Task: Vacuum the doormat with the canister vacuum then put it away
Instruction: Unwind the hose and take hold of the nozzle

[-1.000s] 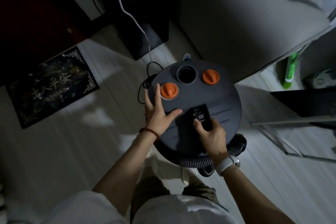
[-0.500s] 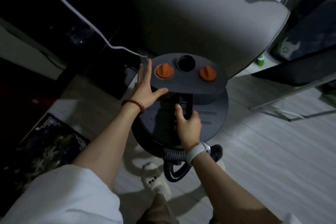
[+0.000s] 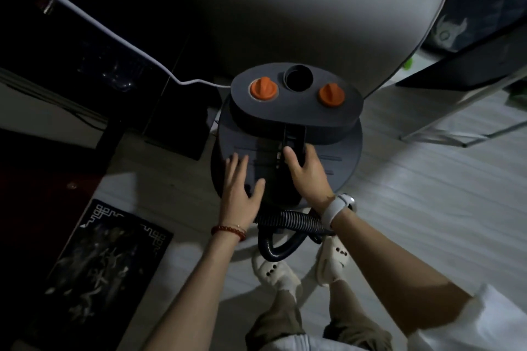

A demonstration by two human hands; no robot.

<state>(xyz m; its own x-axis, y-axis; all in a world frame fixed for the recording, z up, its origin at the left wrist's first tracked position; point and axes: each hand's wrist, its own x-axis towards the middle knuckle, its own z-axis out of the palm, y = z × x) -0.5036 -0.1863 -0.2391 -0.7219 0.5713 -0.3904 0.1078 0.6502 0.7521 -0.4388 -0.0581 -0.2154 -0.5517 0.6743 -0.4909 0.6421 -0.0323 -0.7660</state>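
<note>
Your right hand (image 3: pixel 306 169) is closed around the carry handle (image 3: pixel 293 139) of the one canister vacuum (image 3: pixel 288 134); your left hand (image 3: pixel 241 189) lies flat, fingers spread, on its lid. Two orange knobs (image 3: pixel 263 89) flank one port. One doormat (image 3: pixel 97 271) lies left, apart.

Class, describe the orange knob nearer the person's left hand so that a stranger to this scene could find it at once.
Find the dark round canister vacuum standing on the pale floor in front of the person. On its raised top, two orange knobs flank an open round port. The one you want sits on the left-hand side of that port, nearest the white cable.
</note>
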